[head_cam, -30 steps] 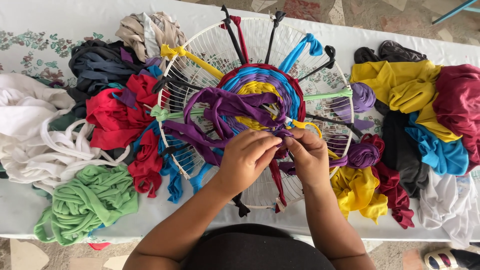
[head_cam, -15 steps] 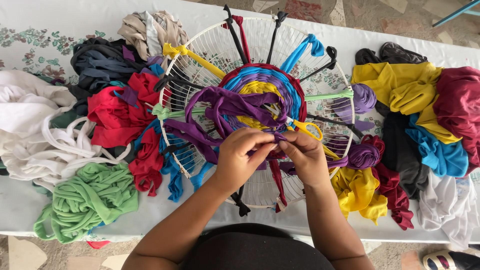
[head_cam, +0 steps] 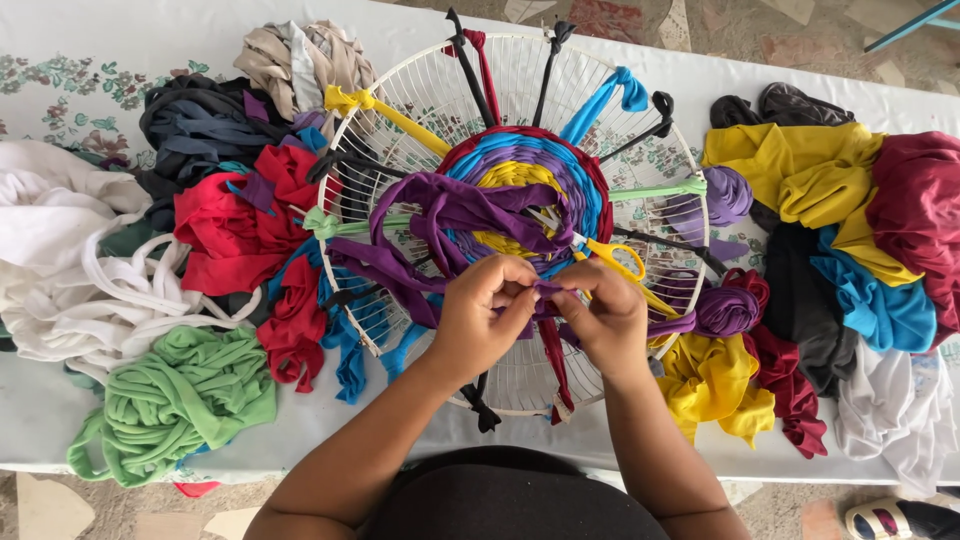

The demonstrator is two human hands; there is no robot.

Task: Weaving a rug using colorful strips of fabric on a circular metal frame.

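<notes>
Fingers of the left hand (head_cam: 485,318) and right hand (head_cam: 603,318) pinch a purple fabric strip (head_cam: 548,290) between them, over a white wire fan guard (head_cam: 420,95) holding a round weave.

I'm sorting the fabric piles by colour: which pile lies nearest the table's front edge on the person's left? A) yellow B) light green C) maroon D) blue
B: the light green fabric strips sit bundled at the table's front edge, left of the left hand.
</notes>
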